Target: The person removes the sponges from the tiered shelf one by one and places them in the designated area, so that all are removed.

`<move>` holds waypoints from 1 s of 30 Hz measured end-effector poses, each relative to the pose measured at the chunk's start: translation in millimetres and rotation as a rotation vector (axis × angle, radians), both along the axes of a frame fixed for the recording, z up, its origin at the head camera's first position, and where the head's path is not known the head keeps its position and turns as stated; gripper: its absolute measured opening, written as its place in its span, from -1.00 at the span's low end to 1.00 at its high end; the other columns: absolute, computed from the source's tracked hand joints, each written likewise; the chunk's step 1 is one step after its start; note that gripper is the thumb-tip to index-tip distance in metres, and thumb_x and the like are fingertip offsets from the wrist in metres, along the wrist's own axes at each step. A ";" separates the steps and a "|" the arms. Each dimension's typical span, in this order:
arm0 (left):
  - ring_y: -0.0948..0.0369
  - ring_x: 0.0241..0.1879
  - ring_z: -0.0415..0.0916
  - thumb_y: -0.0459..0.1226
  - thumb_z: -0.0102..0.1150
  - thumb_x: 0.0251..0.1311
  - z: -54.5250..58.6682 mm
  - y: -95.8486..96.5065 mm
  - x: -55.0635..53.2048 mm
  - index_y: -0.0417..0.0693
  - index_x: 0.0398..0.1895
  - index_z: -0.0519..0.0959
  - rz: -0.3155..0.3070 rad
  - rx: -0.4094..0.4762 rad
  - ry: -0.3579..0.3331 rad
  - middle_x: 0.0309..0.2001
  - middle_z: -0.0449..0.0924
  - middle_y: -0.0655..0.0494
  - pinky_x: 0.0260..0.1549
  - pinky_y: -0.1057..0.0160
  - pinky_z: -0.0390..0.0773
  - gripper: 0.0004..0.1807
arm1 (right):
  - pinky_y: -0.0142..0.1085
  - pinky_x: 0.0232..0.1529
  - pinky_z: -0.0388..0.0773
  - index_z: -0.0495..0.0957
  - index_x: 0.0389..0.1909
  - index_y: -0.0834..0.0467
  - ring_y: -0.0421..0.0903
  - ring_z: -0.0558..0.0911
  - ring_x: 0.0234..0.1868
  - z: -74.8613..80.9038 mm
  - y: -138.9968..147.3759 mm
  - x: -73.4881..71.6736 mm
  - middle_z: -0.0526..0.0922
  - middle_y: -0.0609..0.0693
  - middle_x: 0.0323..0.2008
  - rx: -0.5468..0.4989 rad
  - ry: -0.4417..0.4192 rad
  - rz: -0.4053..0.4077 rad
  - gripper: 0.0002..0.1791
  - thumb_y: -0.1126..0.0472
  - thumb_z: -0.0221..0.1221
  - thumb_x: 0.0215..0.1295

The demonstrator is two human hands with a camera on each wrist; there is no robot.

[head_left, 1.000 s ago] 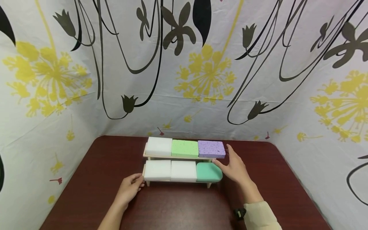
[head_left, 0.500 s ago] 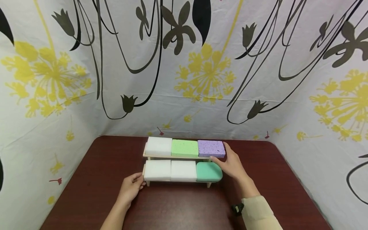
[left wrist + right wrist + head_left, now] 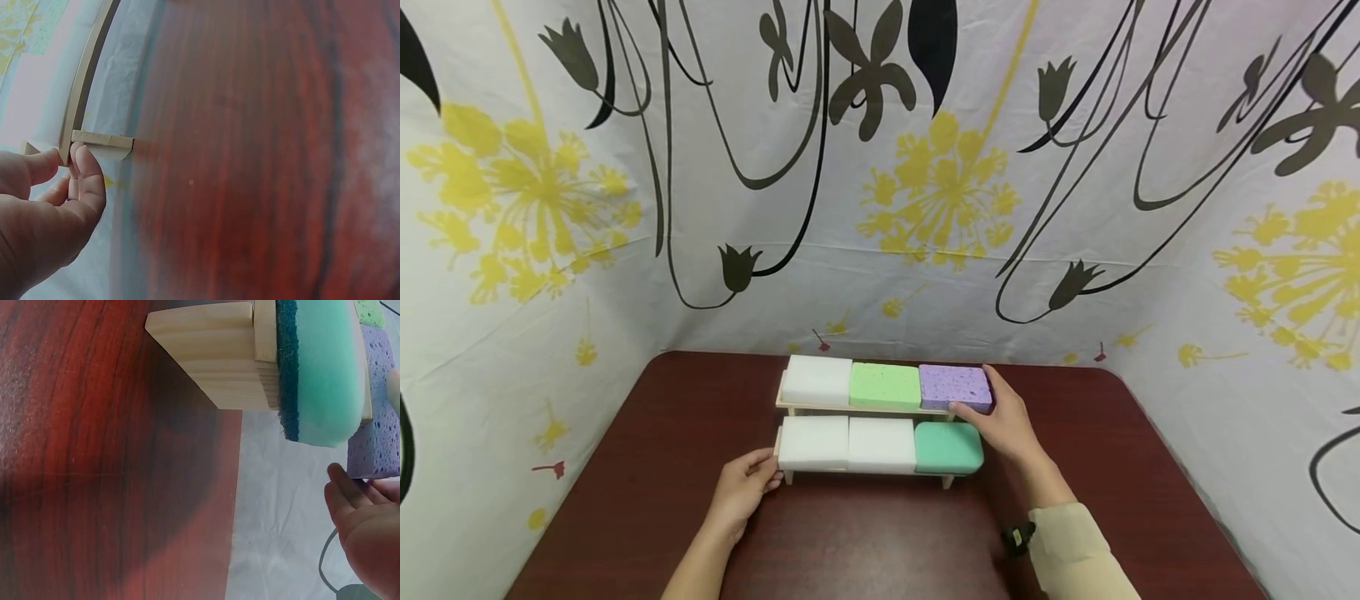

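Hand (image 3: 1013, 423) wide around purple sponge (image 3: 955, 387)

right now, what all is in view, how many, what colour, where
Table: one, red-brown, centre
Printed cloth: count unclear, mostly white, behind the table
Wooden tiers: two, pale, on table
White blocks: three, white, two front tier, one rear
Green sponge: one, light green, rear middle
Purple sponge: one, purple, rear right
Teal sponge: one, teal, front right
Black object: one, black, lower right
Sleeve: one, cream, right arm
Left hand: one, pinching front tier
Right hand: one, holding purple sponge
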State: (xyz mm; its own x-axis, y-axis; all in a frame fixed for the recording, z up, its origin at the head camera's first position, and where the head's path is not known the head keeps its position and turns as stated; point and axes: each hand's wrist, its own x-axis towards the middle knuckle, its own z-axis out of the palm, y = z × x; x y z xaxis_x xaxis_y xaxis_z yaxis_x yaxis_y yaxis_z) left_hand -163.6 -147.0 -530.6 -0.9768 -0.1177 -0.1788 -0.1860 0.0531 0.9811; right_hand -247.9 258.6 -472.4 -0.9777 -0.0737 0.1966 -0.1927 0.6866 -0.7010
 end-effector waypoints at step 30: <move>0.08 -0.22 0.64 -0.45 0.03 0.47 0.1 3.5 -1.4 -0.53 0.20 0.48 0.017 -0.099 0.021 -0.16 0.68 -0.20 -0.26 0.31 0.71 -0.66 | -0.72 -0.18 0.43 0.10 0.54 0.30 0.20 0.50 0.26 8.7 65.1 4.4 0.40 0.36 0.34 -0.069 0.005 -0.073 -0.01 0.02 0.42 0.26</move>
